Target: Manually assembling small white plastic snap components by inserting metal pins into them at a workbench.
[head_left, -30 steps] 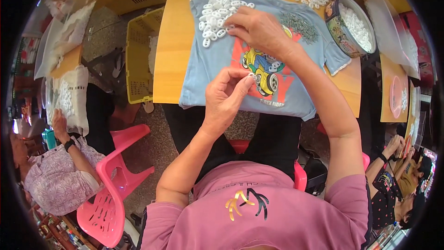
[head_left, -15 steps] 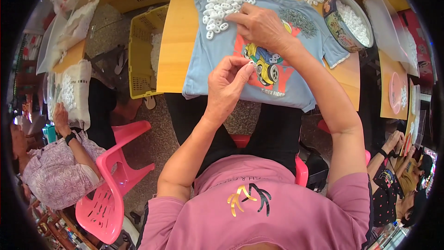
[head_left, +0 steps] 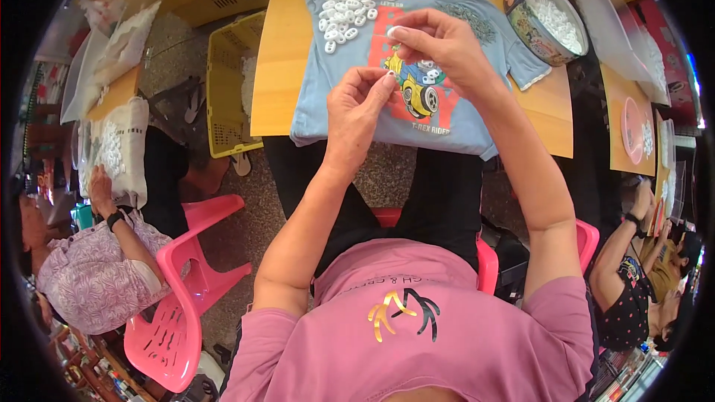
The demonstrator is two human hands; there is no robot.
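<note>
Near the front edge of the bench (head_left: 279, 97), the left hand (head_left: 354, 108) pinches a white piece (head_left: 391, 74) in its fingers (head_left: 365, 74), the right hand (head_left: 450, 48) another (head_left: 392, 32).

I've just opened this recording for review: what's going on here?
The person's left grip pinches a small white piece, and the right grip holds a second white piece, apart from it. Both are over a blue T-shirt bearing a pile of white pieces. To the right is a round tin of similar pieces.
</note>
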